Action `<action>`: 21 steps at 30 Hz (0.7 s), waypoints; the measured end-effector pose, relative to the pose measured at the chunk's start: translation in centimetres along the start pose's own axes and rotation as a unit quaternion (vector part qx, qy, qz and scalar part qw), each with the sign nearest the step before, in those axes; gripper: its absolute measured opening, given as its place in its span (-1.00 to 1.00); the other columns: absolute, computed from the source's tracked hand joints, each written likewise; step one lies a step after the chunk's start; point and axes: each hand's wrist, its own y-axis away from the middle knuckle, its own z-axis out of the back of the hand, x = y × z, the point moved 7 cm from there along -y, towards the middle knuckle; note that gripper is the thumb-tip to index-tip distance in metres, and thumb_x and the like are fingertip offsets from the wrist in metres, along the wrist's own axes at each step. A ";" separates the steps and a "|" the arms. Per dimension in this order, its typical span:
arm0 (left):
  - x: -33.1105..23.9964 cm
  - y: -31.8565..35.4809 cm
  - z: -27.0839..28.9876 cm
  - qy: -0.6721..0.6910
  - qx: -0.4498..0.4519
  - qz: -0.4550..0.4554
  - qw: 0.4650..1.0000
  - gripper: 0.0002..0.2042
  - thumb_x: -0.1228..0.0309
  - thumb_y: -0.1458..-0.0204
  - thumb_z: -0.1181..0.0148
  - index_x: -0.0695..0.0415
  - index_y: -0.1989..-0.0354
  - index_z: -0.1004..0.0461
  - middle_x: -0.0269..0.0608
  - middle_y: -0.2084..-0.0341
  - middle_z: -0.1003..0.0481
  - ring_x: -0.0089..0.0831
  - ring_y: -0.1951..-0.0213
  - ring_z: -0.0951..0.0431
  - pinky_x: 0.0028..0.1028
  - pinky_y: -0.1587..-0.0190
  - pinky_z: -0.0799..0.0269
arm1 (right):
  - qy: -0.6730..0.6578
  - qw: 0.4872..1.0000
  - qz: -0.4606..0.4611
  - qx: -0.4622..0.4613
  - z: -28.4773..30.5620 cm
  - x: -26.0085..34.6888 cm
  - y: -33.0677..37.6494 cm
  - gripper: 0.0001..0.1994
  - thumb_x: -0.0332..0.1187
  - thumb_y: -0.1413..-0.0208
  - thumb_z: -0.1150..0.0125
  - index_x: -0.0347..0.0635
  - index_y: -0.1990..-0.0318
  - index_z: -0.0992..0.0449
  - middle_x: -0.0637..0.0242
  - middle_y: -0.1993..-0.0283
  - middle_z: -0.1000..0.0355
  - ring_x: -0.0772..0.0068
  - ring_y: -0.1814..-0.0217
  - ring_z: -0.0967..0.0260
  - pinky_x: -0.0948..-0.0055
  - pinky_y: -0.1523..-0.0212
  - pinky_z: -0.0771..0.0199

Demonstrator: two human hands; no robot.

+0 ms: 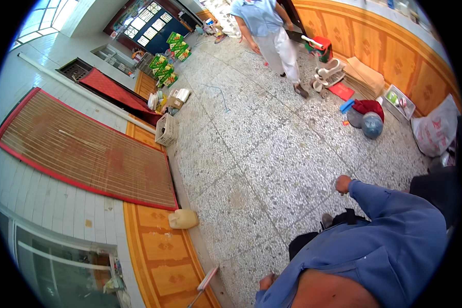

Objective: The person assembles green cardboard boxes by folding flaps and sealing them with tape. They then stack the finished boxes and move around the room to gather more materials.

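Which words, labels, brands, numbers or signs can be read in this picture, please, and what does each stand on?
No text here can be read clearly enough to quote.
White plastic bag, at right: red print, creased and blurred.
Green and yellow boxes, stacked in the background: markings too small to read.

Blue ball [372, 126] on speckled floor [277, 149]

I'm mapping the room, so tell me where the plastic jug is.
In the head view, the pale yellow plastic jug is left of centre, beside the orange panelling, just below the red-edged mat's lower right corner.
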 end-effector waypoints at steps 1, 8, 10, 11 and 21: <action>-1.9 -0.7 -1.4 -0.006 0.003 0.010 1.000 -0.67 0.35 -0.17 -0.01 0.42 0.06 -0.39 0.14 0.13 -0.51 0.03 0.18 -0.58 -0.18 0.11 -0.51 | 0.036 0.999 0.009 -0.038 3.6 -1.7 -3.5 -0.80 -0.09 0.21 -0.38 0.04 0.50 -0.66 0.30 0.44 -0.56 0.19 0.35 -0.52 0.18 0.35 -0.51; -20.0 -11.0 -6.3 0.023 -0.014 0.037 0.999 -0.65 0.36 -0.16 -0.01 0.46 0.05 -0.37 0.18 0.13 -0.51 0.04 0.17 -0.58 -0.18 0.13 -0.53 | -0.215 0.965 -0.060 -0.135 24.1 -12.8 -26.7 -0.80 -0.30 0.10 -0.24 -0.28 0.50 -0.62 0.11 0.47 -0.54 0.08 0.43 -0.51 0.10 0.30 -0.52; -29.8 -16.1 -7.8 0.023 0.003 0.018 1.000 -0.65 0.36 -0.16 -0.02 0.47 0.05 -0.36 0.19 0.13 -0.51 0.04 0.17 -0.58 -0.18 0.14 -0.54 | -0.028 0.986 -0.010 -0.165 26.5 -17.8 -31.2 -0.79 -0.30 0.08 -0.20 -0.28 0.50 -0.61 0.09 0.48 -0.54 0.09 0.44 -0.51 0.11 0.29 -0.52; -35.0 -18.1 -7.4 0.031 -0.001 0.006 0.999 -0.64 0.36 -0.16 -0.02 0.47 0.05 -0.36 0.20 0.13 -0.51 0.05 0.17 -0.58 -0.18 0.14 -0.54 | -0.068 0.990 -0.044 -0.113 28.0 -19.4 -34.3 -0.78 -0.29 0.07 -0.18 -0.29 0.51 -0.61 0.09 0.48 -0.54 0.09 0.44 -0.51 0.11 0.28 -0.52; -96.2 -34.5 -11.8 -0.012 0.006 -0.168 0.986 -0.69 0.40 -0.14 -0.01 0.45 0.09 -0.37 0.16 0.21 -0.53 -0.01 0.23 -0.61 -0.26 0.25 -0.56 | -0.469 0.851 -0.237 -0.018 41.5 -32.9 -56.3 -0.83 -0.25 0.21 -0.28 -0.14 0.51 -0.62 0.20 0.52 -0.52 0.18 0.44 -0.51 0.15 0.45 -0.46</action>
